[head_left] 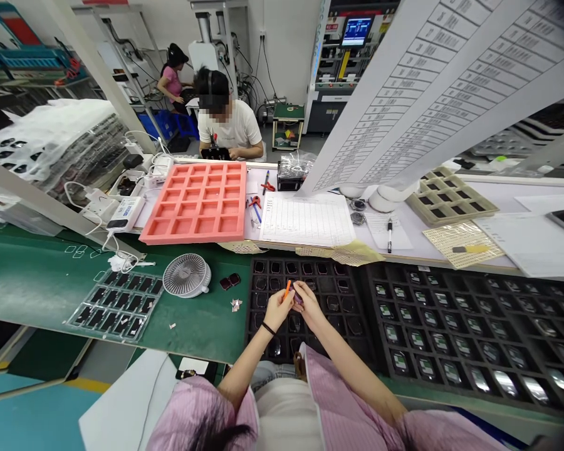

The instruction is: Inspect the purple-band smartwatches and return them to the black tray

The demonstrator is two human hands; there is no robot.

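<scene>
Head view: left hand (278,308), fingers clamped on a small orange stick (287,289); right hand (309,305), fingers pinched together on a small purple piece (297,299). Both are held above a black compartment tray (305,272) at the desk's near edge. Small white fan (187,275) stands left of the tray, on a green mat (42,288).

Nothing is legible: the printed tables on the hanging sheet (444,94) and the form (307,219) beside the pink foam tray (192,203) are too small.
</scene>
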